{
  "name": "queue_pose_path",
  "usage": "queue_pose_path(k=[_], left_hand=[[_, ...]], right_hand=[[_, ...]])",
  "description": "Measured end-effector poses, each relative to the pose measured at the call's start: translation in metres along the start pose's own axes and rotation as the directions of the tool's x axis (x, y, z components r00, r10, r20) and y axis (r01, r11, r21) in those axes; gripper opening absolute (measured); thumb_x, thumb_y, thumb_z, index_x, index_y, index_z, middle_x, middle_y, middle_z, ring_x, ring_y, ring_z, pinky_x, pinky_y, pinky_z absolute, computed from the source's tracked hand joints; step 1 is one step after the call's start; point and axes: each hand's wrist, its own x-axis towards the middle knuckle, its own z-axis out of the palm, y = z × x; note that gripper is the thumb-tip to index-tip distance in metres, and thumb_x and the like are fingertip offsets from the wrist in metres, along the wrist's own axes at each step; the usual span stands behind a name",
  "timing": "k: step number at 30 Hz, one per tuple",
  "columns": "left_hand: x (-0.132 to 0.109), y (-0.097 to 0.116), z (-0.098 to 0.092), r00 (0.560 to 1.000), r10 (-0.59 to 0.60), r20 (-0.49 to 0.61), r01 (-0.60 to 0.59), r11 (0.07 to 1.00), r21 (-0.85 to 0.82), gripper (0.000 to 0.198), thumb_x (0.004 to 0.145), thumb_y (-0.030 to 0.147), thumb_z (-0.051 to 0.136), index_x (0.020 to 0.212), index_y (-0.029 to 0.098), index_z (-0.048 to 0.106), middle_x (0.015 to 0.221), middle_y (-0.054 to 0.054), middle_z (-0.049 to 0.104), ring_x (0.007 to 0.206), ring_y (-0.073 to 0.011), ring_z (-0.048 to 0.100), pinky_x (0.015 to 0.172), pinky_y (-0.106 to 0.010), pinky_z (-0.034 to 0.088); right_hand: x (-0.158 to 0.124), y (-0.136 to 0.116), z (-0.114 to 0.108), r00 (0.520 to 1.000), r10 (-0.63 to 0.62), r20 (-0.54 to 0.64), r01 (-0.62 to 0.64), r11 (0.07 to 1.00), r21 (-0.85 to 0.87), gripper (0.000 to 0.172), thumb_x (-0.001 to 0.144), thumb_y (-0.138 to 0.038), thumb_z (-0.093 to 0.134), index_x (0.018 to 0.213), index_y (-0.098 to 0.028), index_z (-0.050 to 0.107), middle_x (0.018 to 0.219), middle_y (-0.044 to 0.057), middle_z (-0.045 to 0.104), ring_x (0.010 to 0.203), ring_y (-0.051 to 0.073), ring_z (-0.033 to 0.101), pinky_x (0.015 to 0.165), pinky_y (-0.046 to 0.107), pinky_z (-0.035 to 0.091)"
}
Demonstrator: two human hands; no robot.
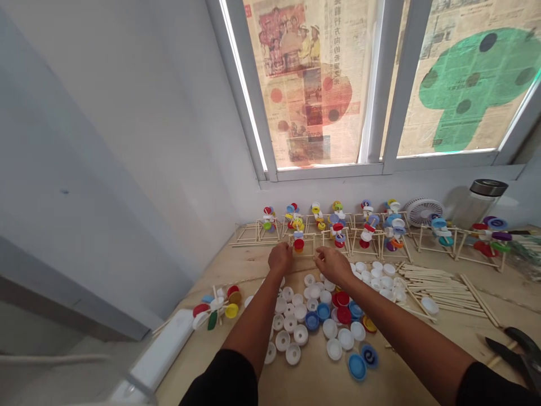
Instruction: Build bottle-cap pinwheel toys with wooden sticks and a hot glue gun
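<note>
Both my hands are at a small wooden stick frame (310, 237) that carries a wheel of coloured bottle caps, with a red cap (298, 244) lowest. At the frame's left side, my left hand (281, 258) is closed, its fingertips on the sticks. My right hand (333, 265) pinches the near right corner. Fingers partly cover the stick ends. Several similar frames with cap wheels (367, 232) stand in rows behind and to the right. White bottle caps (290, 323) lie between my forearms, mixed with red and blue caps (311, 321).
A loose cap wheel (217, 304) lies at left, near a white bar (169, 352). Loose sticks (443, 288) and black-handled scissors (513, 352) are on the right. A small fan (425, 212) and a clear bottle (477, 206) stand against the wall under the papered window.
</note>
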Motion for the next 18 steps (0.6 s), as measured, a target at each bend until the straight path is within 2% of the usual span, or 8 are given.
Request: queue_pose_path(k=[12,18], left_hand=[[0.013,0.009,0.006,0.999,0.034,0.017,-0.034,0.999,-0.021,0.032,0.088,0.035,0.053,0.114,0.017,0.054,0.115,-0.008,0.057,0.099,-0.0187,0.058,0.083,-0.04,0.05],[0.017,0.013,0.007,1.0,0.028,0.012,-0.027,0.999,-0.032,0.032,0.087,0.035,0.053,0.114,0.017,0.054,0.115,-0.008,0.057,0.099,-0.019,0.058,0.084,-0.04,0.05]], right_hand=[[-0.047,0.007,-0.019,0.994,-0.11,0.006,0.109,0.993,0.04,0.035,0.085,-0.017,0.051,0.119,-0.019,0.06,0.099,0.003,0.069,0.09,0.018,0.063,0.073,0.024,0.042],[-0.062,0.006,-0.023,0.988,-0.153,0.009,0.152,0.987,0.049,0.033,0.085,-0.019,0.053,0.118,-0.02,0.06,0.097,0.002,0.07,0.089,0.018,0.063,0.076,0.024,0.041]])
